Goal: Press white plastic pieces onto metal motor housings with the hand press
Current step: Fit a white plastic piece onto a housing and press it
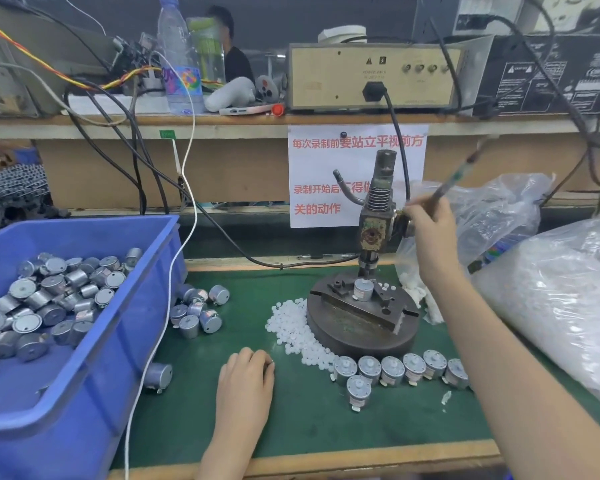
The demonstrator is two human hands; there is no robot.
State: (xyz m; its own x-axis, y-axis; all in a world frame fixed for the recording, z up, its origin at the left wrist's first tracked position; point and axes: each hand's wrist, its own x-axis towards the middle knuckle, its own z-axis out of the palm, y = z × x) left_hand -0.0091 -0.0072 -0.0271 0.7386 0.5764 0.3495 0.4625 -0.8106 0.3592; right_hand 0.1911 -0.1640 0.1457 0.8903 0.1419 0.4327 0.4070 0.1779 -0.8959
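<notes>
The hand press [374, 220] stands on a round metal base [343, 332] on the green mat. One metal motor housing [362, 289] sits upright in the fixture under the ram. My right hand [430, 233] is closed around the press lever [461, 174], which slants up to the right. My left hand [248, 379] rests on the mat left of the base, fingers curled; whether it holds anything is hidden. A heap of white plastic pieces [293, 327] lies against the base's left side. A row of motor housings [402, 368] stands in front of the base.
A blue bin [84, 358] with several motor housings fills the left. More loose housings [198, 310] lie beside it. A white cable [184, 244] hangs over the bin's edge. Clear plastic bags [561, 299] crowd the right. A shelf [222, 121] with equipment runs behind.
</notes>
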